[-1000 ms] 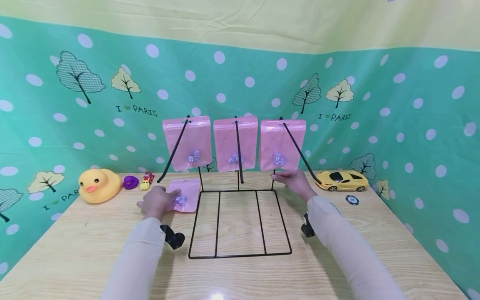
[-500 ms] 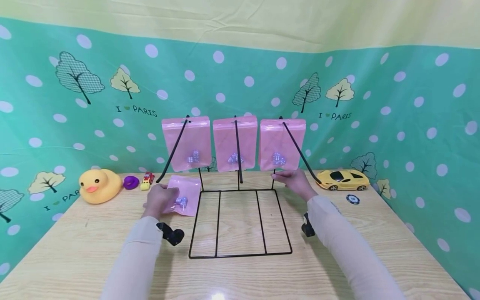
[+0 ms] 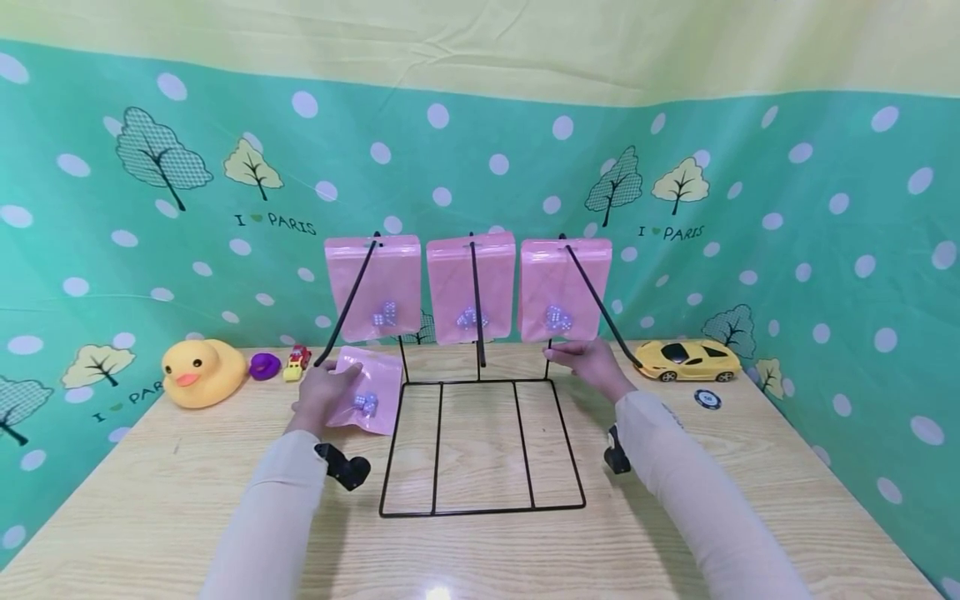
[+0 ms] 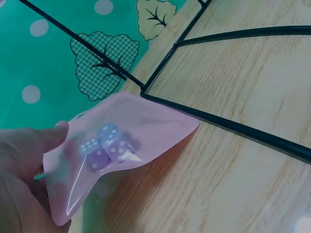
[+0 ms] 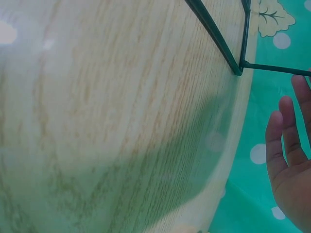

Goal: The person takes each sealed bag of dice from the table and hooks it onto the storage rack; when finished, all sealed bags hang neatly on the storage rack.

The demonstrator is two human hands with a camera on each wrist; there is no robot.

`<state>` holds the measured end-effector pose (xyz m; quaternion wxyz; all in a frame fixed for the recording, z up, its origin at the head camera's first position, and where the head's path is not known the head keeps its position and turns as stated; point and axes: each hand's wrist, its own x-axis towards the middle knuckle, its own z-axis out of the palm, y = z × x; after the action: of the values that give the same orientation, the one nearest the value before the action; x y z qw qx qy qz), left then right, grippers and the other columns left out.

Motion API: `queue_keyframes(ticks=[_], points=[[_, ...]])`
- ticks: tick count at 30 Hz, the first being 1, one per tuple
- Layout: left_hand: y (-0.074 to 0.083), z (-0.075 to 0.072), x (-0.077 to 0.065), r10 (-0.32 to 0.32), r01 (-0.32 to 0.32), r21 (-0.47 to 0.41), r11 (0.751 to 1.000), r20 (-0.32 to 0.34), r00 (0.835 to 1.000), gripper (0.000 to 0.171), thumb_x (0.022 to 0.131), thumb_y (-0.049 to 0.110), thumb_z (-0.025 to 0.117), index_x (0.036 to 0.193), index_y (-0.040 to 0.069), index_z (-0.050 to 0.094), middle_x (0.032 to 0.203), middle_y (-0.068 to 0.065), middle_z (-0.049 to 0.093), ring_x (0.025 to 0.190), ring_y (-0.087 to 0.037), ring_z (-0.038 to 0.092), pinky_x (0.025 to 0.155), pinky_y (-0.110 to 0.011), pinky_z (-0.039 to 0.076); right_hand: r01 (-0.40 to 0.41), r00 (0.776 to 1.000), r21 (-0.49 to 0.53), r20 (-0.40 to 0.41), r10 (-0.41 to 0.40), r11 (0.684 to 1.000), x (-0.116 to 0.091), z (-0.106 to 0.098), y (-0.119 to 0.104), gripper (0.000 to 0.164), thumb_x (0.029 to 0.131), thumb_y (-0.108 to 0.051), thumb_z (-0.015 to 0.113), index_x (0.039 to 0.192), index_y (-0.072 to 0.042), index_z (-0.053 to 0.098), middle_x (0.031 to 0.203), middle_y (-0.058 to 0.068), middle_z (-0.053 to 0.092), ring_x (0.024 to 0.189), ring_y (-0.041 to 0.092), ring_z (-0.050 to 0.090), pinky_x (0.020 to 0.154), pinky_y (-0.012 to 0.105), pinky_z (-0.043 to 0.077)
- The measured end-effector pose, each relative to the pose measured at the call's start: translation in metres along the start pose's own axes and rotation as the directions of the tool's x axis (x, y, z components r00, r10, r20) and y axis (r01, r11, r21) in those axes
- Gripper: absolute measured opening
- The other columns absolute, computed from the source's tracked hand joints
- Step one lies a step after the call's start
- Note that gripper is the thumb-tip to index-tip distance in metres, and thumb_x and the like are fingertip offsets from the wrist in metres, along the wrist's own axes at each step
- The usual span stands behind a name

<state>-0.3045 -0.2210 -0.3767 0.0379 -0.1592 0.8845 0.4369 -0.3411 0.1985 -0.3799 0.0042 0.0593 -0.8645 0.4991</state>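
Observation:
My left hand [image 3: 322, 396] pinches the left edge of a pink zip bag [image 3: 378, 379], thumb on top and fingers behind. Dice [image 4: 109, 143] show through its film; in the left wrist view the bag [image 4: 150, 114] bows and its near edge lifts over the table. A black wire display rack [image 3: 437, 450] stands just right of it. Three similar bags hang from its prongs: left [image 3: 397, 275], middle [image 3: 450, 279] and right [image 3: 543, 279]. Thumb and forefinger of my right hand [image 3: 597, 368] pinch the rack's right upright; its other fingers [image 5: 276, 145] extend loosely.
A rubber duck [image 3: 206, 375], a small purple toy [image 3: 264, 367] and a little red-and-yellow car [image 3: 297, 364] sit back left. Right of the rack are a yellow toy car [image 3: 690, 360] and a round chip [image 3: 707, 399]. Patterned cloth [image 3: 480, 125] hangs behind the table.
My left hand, previously over the flat bag, now grips its edge; the bag has tilted up and its lower edge has shifted slightly nearer. My right hand stays at the upright.

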Motion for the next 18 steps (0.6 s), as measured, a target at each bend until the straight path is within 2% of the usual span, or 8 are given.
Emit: queue_keyframes(ticks=[3,7,10,14,18], points=[[0.0011,-0.0002,0.0008,-0.012,0.012,-0.004,1.0,-0.017,1.0,0.068,0.107,0.043,0.044,0.154,-0.004,0.032,0.157,-0.036,0.026,0.147,-0.054,0.019,0.113,-0.074,-0.001,-0.002,1.0,0.008,-0.003,0.002,1.0,0.0005,0.0003,-0.0001,0.04,0.096,-0.032,0.074,0.124,-0.004,0.071,0.128,0.015,0.069,0.115,0.031,0.063,0.095,0.05,0.053],[0.0026,-0.0003,0.0019,-0.005,0.002,-0.049,0.999,-0.051,0.999,0.065,0.107,0.04,0.046,0.153,-0.003,0.036,0.155,-0.038,0.027,0.144,-0.052,0.027,0.119,-0.062,0.016,0.008,1.0,-0.003,-0.003,-0.008,1.0,0.001,0.0009,0.0003,0.039,0.096,-0.032,0.073,0.125,-0.004,0.071,0.127,0.015,0.069,0.114,0.032,0.064,0.094,0.049,0.053],[0.0031,-0.0011,0.0022,0.011,-0.017,-0.091,0.996,-0.063,0.998,0.062,0.106,0.035,0.049,0.152,-0.006,0.037,0.153,-0.04,0.03,0.141,-0.052,0.033,0.117,-0.053,0.029,0.011,1.0,-0.014,-0.004,-0.011,1.0,0.0004,0.0009,0.0007,0.039,0.097,-0.031,0.073,0.125,-0.005,0.071,0.127,0.015,0.069,0.114,0.032,0.064,0.093,0.049,0.053],[0.0034,-0.0021,0.0014,0.021,-0.03,-0.13,0.991,-0.072,0.997,0.06,0.106,0.03,0.051,0.152,-0.005,0.037,0.152,-0.04,0.032,0.141,-0.052,0.034,0.117,-0.053,0.03,0.008,1.0,-0.011,-0.005,-0.008,1.0,-0.0004,0.0006,0.0011,0.039,0.097,-0.03,0.073,0.126,-0.005,0.071,0.128,0.016,0.069,0.114,0.033,0.064,0.093,0.049,0.053],[0.0035,-0.0026,0.0004,0.005,-0.017,-0.153,0.988,-0.078,0.997,0.066,0.106,0.038,0.049,0.156,-0.001,0.032,0.155,-0.039,0.027,0.144,-0.053,0.028,0.119,-0.056,0.024,0.004,1.0,-0.007,-0.004,-0.004,1.0,-0.0002,0.0005,0.0006,0.039,0.097,-0.031,0.073,0.126,-0.004,0.071,0.128,0.016,0.068,0.113,0.033,0.064,0.094,0.049,0.053]])
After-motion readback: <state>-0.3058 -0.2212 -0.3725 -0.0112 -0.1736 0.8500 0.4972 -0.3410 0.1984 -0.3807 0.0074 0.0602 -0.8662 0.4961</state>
